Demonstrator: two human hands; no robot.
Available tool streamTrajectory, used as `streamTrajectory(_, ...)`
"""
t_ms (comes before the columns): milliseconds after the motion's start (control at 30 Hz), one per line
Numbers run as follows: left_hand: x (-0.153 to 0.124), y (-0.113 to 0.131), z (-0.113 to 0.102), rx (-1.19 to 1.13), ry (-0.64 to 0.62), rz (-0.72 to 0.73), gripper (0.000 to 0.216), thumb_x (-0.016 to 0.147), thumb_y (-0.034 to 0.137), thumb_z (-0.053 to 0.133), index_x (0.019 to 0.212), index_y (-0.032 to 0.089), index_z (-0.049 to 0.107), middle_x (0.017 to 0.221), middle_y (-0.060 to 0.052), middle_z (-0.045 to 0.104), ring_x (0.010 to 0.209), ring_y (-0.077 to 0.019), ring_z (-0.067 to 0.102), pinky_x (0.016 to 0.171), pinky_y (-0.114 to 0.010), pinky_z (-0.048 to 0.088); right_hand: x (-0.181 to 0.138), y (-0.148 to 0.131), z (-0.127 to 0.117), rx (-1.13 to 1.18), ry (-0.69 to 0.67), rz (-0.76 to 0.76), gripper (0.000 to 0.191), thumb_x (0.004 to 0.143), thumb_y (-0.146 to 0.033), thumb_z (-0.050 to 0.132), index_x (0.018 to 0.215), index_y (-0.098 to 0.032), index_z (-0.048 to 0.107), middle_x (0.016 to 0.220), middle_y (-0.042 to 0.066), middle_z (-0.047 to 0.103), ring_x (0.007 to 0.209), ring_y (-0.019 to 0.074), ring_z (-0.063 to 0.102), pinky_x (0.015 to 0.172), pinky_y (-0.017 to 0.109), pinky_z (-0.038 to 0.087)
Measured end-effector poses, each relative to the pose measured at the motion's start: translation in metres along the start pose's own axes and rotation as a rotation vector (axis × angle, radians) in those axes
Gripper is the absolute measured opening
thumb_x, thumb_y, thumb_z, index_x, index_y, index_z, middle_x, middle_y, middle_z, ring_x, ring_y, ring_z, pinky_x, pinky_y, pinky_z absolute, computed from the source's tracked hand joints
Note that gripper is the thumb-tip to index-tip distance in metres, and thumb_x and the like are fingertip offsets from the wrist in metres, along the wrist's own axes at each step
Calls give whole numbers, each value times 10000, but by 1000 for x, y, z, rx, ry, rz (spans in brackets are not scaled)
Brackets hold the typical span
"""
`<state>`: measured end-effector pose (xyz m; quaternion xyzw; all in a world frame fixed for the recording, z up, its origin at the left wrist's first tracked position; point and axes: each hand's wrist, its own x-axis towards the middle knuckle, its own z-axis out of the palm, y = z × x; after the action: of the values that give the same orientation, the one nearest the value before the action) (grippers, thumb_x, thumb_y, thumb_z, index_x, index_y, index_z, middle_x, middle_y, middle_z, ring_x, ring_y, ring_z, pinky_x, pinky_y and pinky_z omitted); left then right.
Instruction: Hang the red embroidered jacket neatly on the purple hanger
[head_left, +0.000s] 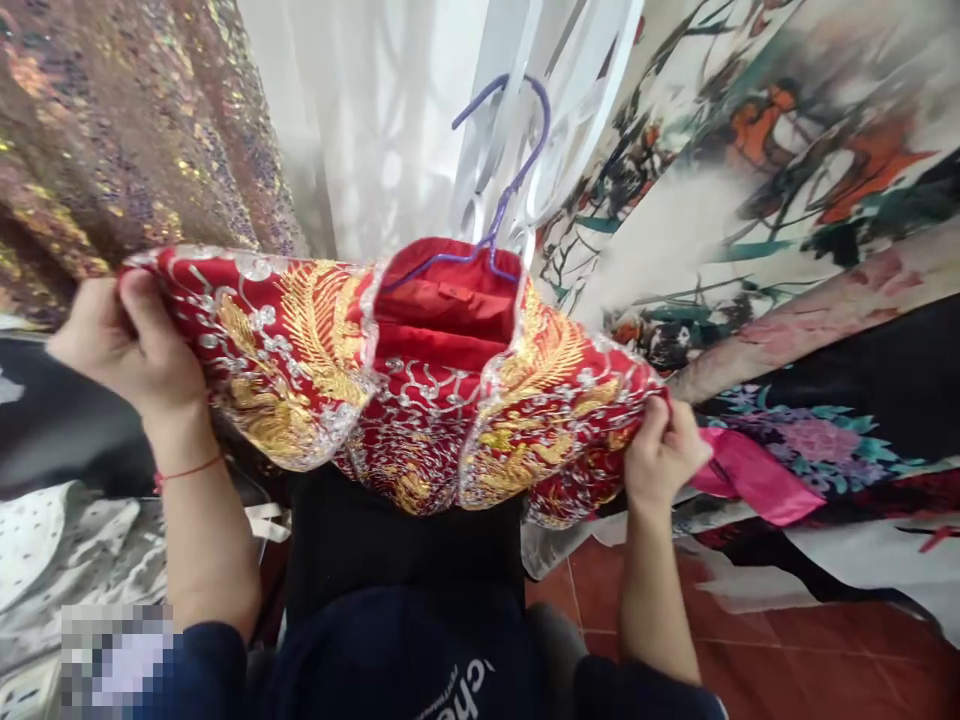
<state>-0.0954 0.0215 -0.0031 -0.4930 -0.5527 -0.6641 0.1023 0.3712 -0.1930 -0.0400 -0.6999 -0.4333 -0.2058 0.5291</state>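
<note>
A red garment (420,400) with gold and silver embroidery hangs spread out in front of me on a purple hanger (510,190). My left hand (124,340) grips its left shoulder edge, fingers closed over the cloth. On the other side, my right hand (664,450) pinches the right shoulder edge. The hanger's hook rises above the open red collar (450,290). A red string is on my left wrist.
Sequined brown-gold fabric (112,120) hangs at the upper left, a white sheer curtain (360,120) behind the hanger. Painted floral garments (787,200) hang at the right, with pink cloth (757,475) below. Red floor tiles (787,660) show at lower right.
</note>
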Motion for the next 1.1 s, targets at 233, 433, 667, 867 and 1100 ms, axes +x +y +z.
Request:
streamTrajectory(233,-45,32,-38,334,-376,-9,440,945,384,599,634,180,364,605,48,299,584,-104,285,645,-236,205,-7,10,11,39,-475,-36,493,1000,-625,406,797,-230,620,702,49,635,635,199,576,654,308,444)
streamTrajectory(433,-62,20,-20,370,-530,-79,420,849,557,717,1061,196,683,821,-26,690,780,-194,607,721,-250,375,-10,3,11,-67,-519,-89,553,984,-598,481,1284,-144,578,1151,204,717,1013,330,708,879,445,546)
streamTrajectory(667,-5,-15,77,-442,-846,93,568,913,576,590,1194,88,665,1121,-106,722,943,-132,603,895,-274,503,30,-33,45,-3,-492,-408,630,963,-652,518,1395,-195,539,1320,174,671,1208,332,651,1038,489,509)
streamTrajectory(867,-12,-11,65,-453,-520,101,414,790,529,730,821,117,703,614,55,545,567,-64,394,535,-198,338,51,-17,64,210,-506,-363,508,890,-693,617,1050,-214,671,883,50,746,754,227,696,729,346,561)
streamTrajectory(1100,5,29,15,-184,-191,388,447,876,506,691,891,72,798,631,28,616,580,-41,487,641,-187,404,69,-29,57,220,-185,-414,382,966,-561,582,866,-210,694,765,25,712,631,156,625,637,283,500)
